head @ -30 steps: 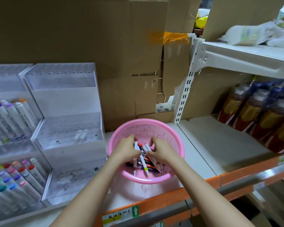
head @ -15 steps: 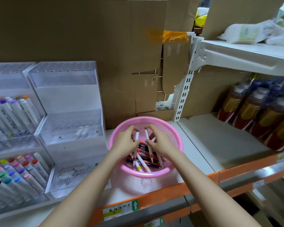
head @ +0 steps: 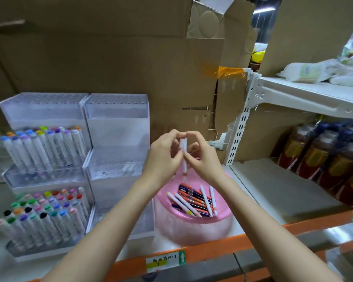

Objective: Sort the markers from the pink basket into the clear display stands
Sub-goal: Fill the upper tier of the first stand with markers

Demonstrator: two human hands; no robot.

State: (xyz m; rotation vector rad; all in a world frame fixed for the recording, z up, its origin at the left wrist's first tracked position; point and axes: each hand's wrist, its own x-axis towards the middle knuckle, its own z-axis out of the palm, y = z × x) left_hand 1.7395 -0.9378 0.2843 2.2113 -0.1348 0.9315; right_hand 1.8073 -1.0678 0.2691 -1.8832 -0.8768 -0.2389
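One wide-angle camera sits on the person's head, looking forward and down along both forearms. It faces the shelf [head: 273, 192] at close range, with the pink basket [head: 192, 228] low in the centre.

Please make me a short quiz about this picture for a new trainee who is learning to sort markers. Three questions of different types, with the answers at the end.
1. True or false: the left hand and the right hand together hold one white marker above the pink basket.
2. Which clear stand already holds many markers with coloured caps? A. the left stand B. the right stand C. neither
3. Fill in: the bottles stand on the shelf to the ___ of the basket.

Key: 1 true; 2 A; 3 right.
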